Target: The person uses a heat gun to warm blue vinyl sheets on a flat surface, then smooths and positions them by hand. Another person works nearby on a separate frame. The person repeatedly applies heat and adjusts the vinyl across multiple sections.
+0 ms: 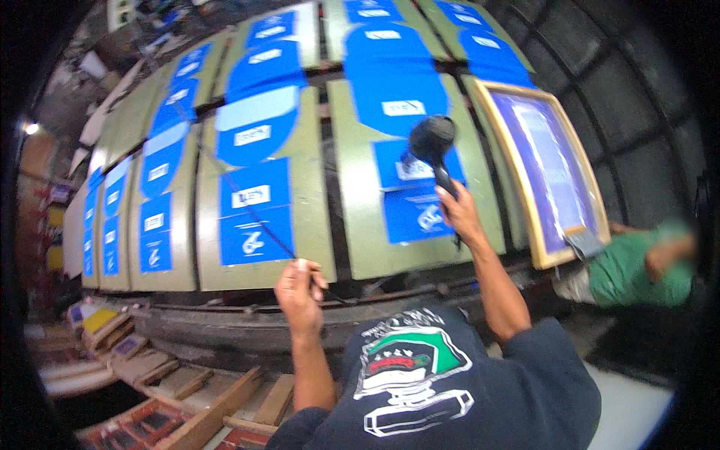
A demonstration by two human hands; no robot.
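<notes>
Right of the frame's middle, my right hand [460, 215] is curled round the bottom of the black, round-headed hair dryer [433, 139], which points up and slightly left over flat bright blue pieces [401, 208], while my left hand [298, 294], farther off, pinches the thin black cord [271, 235].

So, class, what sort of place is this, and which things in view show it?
Probably a screen-printing workshop. Flat boards in rows carry blue, fabric-like panels with white prints; a wood-framed printing screen is at the right; the right hand holds a black hair dryer.
</notes>
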